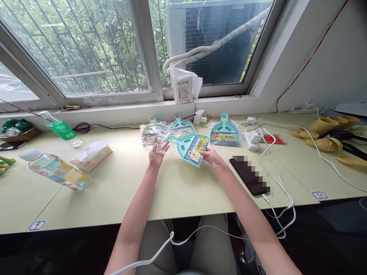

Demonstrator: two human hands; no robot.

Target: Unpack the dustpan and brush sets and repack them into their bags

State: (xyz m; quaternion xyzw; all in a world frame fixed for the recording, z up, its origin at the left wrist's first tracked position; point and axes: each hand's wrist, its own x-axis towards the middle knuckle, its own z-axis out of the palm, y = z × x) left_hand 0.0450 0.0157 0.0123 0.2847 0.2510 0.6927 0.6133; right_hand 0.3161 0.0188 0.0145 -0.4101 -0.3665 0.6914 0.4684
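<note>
My right hand [211, 157] pinches the lower right edge of a teal mini dustpan and brush set [187, 147], raised over the table and tilted, its handle pointing left. A colourful printed card covers part of the blue bristles. Beside that handle, my left hand [157, 156] is palm up with fingers apart, and crinkled clear plastic wrap [162, 148] lies against them. Behind my hands are several similar sets: a wrapped one [153, 131] at left, one partly hidden [180, 124] in the middle, and another in clear wrap [225, 131] at right.
At left stand a large drink bottle [57, 170], a green-labelled bottle [61, 129] and a tissue pack [93, 154]. To the right lie a black phone [248, 175] on a white cable, a charger block [252, 140] and yellow scoop-like pieces [325, 143]. Windows rise behind the table.
</note>
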